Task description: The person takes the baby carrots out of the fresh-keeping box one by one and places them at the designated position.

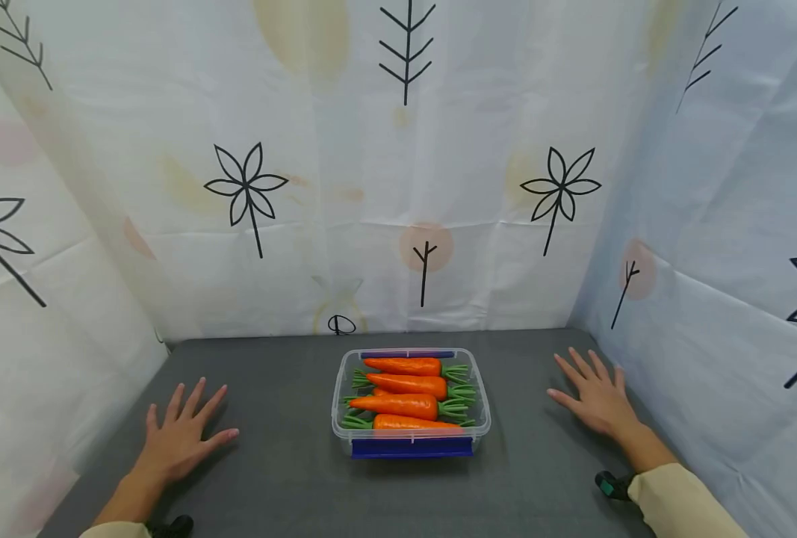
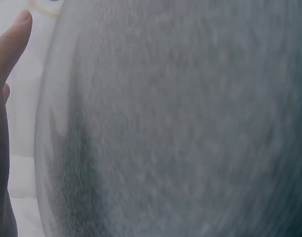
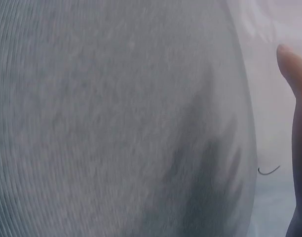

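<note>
In the head view a clear plastic box (image 1: pixel 342 433) with blue clips stands mid-table, filled with several orange carrots (image 1: pixel 398 406) that have short green stems. My left hand (image 1: pixel 176 442) is spread flat over the table's left side, fingers straight and thumb pointing toward the box. On the right side my right hand (image 1: pixel 596 396) is spread the same way, apart from the box. Neither hand holds anything. The left wrist view catches the left thumb (image 2: pixel 13 44) at its edge, and the right wrist view the right thumb (image 3: pixel 291 66); hand shadows fall on the table in both.
A dark grey table (image 1: pixel 270 478) lies under everything. White fabric (image 1: pixel 344 149) printed with black leaf and flower drawings hangs behind it and along both sides. A dark band with a wrist camera (image 1: pixel 613 486) sits at the right sleeve (image 1: pixel 680 501).
</note>
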